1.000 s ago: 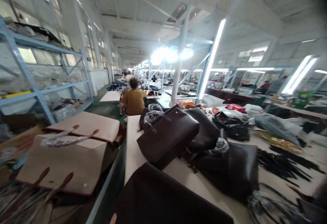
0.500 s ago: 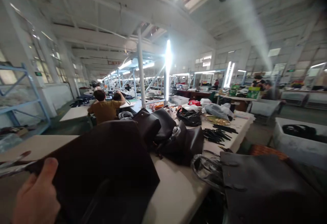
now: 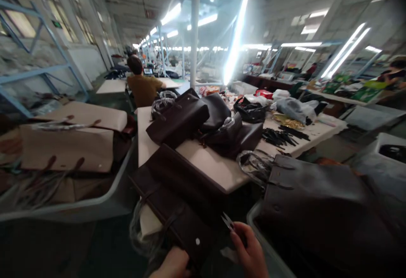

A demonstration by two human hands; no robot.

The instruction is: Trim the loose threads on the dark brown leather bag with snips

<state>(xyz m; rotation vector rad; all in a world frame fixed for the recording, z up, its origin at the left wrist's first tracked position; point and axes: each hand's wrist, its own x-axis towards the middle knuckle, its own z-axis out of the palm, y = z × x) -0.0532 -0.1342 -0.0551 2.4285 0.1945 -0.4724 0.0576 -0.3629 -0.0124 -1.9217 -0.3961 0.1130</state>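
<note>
From where I stand, I see a dark brown leather handbag [image 3: 181, 181] lying slanted at the near corner of the pale surface [image 3: 215, 166], with its lower part reaching out beyond the edge toward the person. The left hand [image 3: 174, 262] is at this lower end; its fingers are hidden under the leather, so I cannot tell how firmly its grip is closed. The right hand [image 3: 249, 248] has its grip folded around small metal snips [image 3: 227, 222], whose bare tips point up, close beside the bag's side. Here, I think, is the main danger: if the bag slips or this wrist turns, a tip could scratch the smooth leather or prick the other hand. Because part of the bag has no support, a loose left grip could let it slide off. The plastic-wrapped handles [image 3: 136, 231] hang at the left and might catch on something. At the right, a second dark bag [image 3: 317, 197] stands near, so a careless swing could mark this one also.
</note>
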